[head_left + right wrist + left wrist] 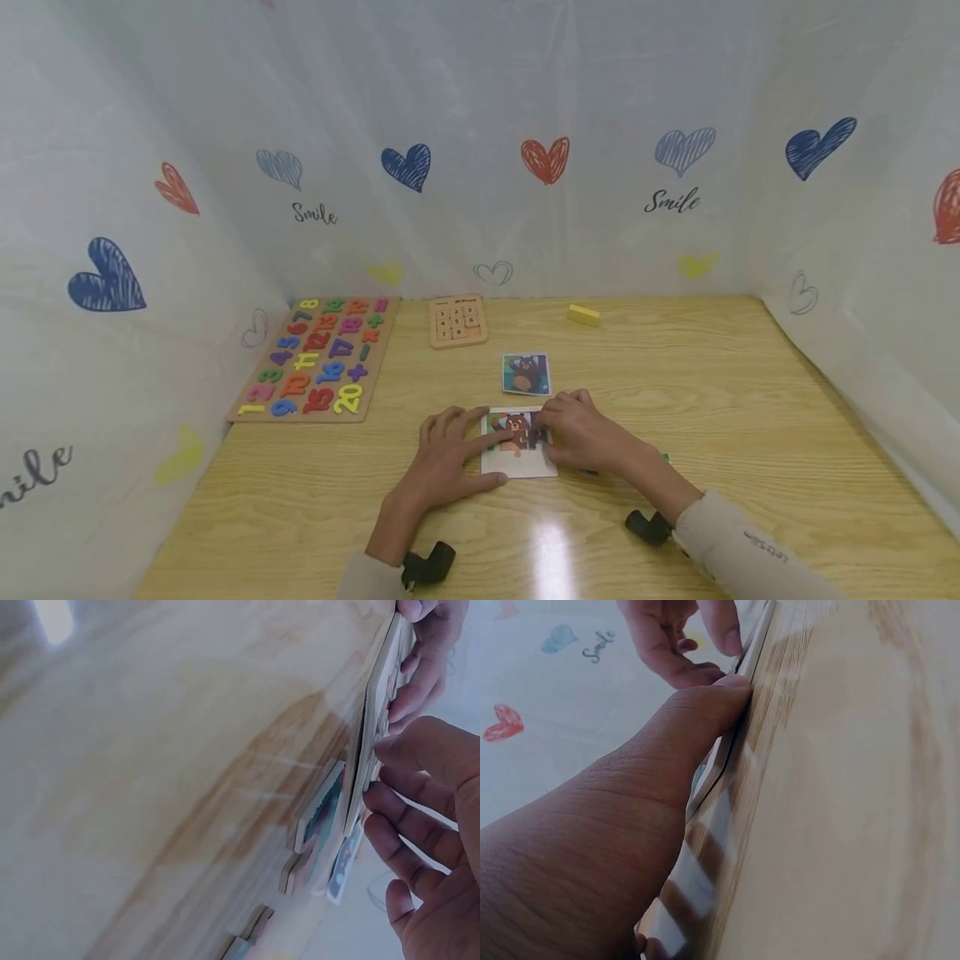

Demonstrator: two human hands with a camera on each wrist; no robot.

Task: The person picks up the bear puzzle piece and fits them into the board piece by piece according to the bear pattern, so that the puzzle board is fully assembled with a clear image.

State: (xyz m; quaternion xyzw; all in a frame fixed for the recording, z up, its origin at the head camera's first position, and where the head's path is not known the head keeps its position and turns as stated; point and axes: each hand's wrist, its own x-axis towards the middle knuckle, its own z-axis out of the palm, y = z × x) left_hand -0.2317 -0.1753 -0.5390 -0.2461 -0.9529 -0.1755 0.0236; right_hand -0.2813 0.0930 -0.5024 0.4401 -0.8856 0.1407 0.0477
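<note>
A jigsaw board [521, 467] with a white frame lies on the table, its upper part filled with a brown bear picture [514, 423]. My left hand [452, 454] spreads over the board's left side, index finger on the picture and thumb [705, 709] straight along the near edge. At the upper right of the board, my right hand [581, 429] has its fingers bent and pinches a dark puzzle piece [537, 419], mostly hidden by the fingertips. Loose puzzle pieces [319, 810] lie beside the board, partly covered by the right forearm in the head view.
Behind the board lies a bear picture card [527, 373]. Farther back are a wooden number slide puzzle [457, 322] and a yellow block [583, 315]. A board of coloured numbers [315, 358] lies at the left. A curtain with hearts [480, 217] surrounds the wooden table [750, 400].
</note>
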